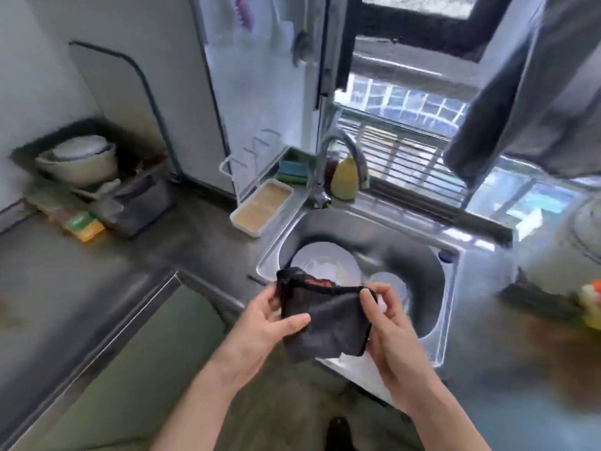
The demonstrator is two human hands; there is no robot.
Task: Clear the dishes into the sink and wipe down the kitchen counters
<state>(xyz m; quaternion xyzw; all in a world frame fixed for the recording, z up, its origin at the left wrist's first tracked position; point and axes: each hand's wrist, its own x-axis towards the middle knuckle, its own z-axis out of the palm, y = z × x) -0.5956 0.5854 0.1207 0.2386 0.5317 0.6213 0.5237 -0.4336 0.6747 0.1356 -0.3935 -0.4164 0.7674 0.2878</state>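
Cloth (325, 317): dark, stretched above sink's near rim
Left hand (270, 315): closed, pinching cloth's left edge
Right hand (387, 315): closed, pinching right edge
Sink (432, 278): steel, holding plates (325, 258)
Counter (81, 271): dark, L-shaped, mostly bare
Room: window behind faucet (344, 157)

Black cloth (328, 317); white plates (325, 262); steel-grey sink (432, 288); yellow bottle (345, 179).

Views: you have one, the head camera; nothing is shared with a second view.
Position: it sits on your head, above the counter corner.
Facing: forward and steeply down, toward the sink (432, 265) and the window (406, 151) behind it.
Nearness: close; your forearms enter from the bottom edge.
Lens: wide-angle, edges bent and blurred.
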